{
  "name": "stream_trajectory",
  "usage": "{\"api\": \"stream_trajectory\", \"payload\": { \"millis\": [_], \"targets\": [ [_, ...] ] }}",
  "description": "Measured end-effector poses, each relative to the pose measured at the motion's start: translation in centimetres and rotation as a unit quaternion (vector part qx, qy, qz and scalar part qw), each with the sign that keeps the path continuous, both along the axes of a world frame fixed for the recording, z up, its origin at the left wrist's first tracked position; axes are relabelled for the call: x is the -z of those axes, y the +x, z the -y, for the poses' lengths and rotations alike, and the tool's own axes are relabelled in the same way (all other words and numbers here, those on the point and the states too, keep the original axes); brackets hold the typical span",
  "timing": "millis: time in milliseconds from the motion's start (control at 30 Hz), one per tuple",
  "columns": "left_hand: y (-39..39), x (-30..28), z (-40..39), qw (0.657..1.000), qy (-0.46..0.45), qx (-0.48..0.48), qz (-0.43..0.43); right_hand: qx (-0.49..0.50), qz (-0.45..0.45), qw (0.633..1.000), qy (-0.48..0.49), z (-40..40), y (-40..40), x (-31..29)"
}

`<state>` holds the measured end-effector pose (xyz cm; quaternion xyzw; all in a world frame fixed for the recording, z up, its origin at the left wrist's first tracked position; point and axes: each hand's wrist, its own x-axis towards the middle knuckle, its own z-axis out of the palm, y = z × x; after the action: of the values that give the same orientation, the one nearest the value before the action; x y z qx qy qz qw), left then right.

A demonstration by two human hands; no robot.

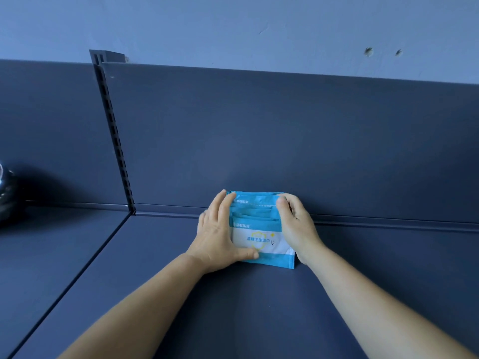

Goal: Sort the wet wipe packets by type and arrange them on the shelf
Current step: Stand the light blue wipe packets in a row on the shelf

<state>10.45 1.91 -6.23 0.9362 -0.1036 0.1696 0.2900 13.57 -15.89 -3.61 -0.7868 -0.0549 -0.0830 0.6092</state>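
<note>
Several blue and white wet wipe packets [259, 229] stand in an upright row on the dark blue shelf [233, 307], close to its back panel. The front packet shows a white face with blue print. My left hand [216, 234] presses flat against the row's left side, thumb lying across the front packet's lower edge. My right hand [298, 224] cups the right side, fingers curled over the top right corner of the packets. The packets behind the front one are mostly hidden.
The shelf's back panel [285, 138] rises right behind the packets. A slotted upright post [114, 133] divides this bay from the left one. A dark, shiny object [6, 193] sits at the far left edge. Above the shelving runs a blue-grey wall [233, 27].
</note>
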Motion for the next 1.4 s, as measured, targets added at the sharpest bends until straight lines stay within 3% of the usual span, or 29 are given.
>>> {"api": "stream_trajectory", "payload": {
  "millis": [100, 200, 267, 333, 433, 567, 667, 867, 933, 1000, 1100, 1200, 1400],
  "targets": [
    [-0.3, -1.7, 0.5, 0.98, 0.19, -0.011, 0.065, 0.019, -0.002, 0.998, -0.057, -0.1, 0.2, -0.1],
    [0.3, -3.4, 1.1, 0.948, 0.314, 0.017, 0.047, 0.053, -0.003, 0.991, -0.12, -0.2, 0.7, -0.1],
    [0.6, -4.1, 1.6, 0.939, 0.342, 0.018, 0.002, 0.083, 0.096, 0.967, -0.22, -0.1, 0.3, -0.2],
    [0.6, -4.5, 1.9, 0.936, 0.351, 0.011, -0.014, 0.037, 0.178, 0.912, -0.367, 0.0, -0.4, -0.2],
    [0.4, -4.6, 2.3, 0.93, 0.367, -0.014, -0.019, -0.037, 0.127, 0.855, -0.502, 0.1, -0.8, -0.1],
    [-0.4, -4.1, 2.9, 0.914, 0.404, -0.015, -0.022, -0.026, 0.082, 0.843, -0.531, 0.1, -1.1, -0.3],
    [-0.7, -3.8, 2.8, 0.921, 0.387, -0.004, -0.053, -0.037, 0.092, 0.829, -0.55, 0.3, -1.9, -0.4],
    [-2.1, -3.2, 2.3, 0.929, 0.368, -0.018, -0.036, -0.111, 0.062, 0.802, -0.584, 0.8, -4.2, -0.5],
    [-2.7, -2.8, 2.0, 0.952, 0.295, -0.036, -0.07, -0.106, 0.047, 0.812, -0.571, 0.8, -4.6, -0.4],
    [-3.1, -2.6, 1.7, 0.981, 0.137, -0.062, -0.122, -0.088, 0.018, 0.839, -0.537, 0.4, -4.8, -0.2],
    [-3.2, -2.0, 1.4, 0.98, -0.063, -0.05, -0.183, -0.052, -0.067, 0.902, -0.423, -0.1, -4.6, 0.3],
    [-3.1, -1.5, 1.4, 0.978, -0.105, -0.03, -0.179, -0.054, -0.096, 0.925, -0.363, -0.3, -4.6, 0.6],
    [-3.0, -1.4, 0.9, 0.975, -0.099, 0.01, -0.198, -0.054, -0.073, 0.931, -0.353, 0.1, -4.5, 0.7]
  ]
}}
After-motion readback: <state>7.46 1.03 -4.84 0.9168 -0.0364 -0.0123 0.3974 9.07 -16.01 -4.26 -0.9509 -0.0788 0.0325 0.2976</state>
